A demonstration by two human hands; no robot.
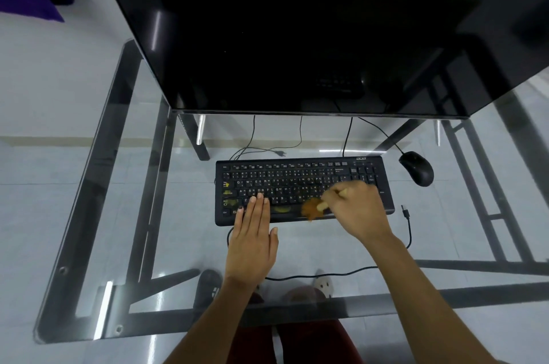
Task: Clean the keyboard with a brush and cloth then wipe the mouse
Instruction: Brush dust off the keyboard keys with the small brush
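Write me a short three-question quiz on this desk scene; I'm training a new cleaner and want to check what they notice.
1. True or false: the right hand holds a brush over the keyboard.
2. How does the left hand lie? A) flat, fingers on the keys B) gripping a cloth C) on the mouse
3. Fill in: the mouse sits to the ____ of the keyboard, untouched.

Key: 1 true; 2 A; 3 right
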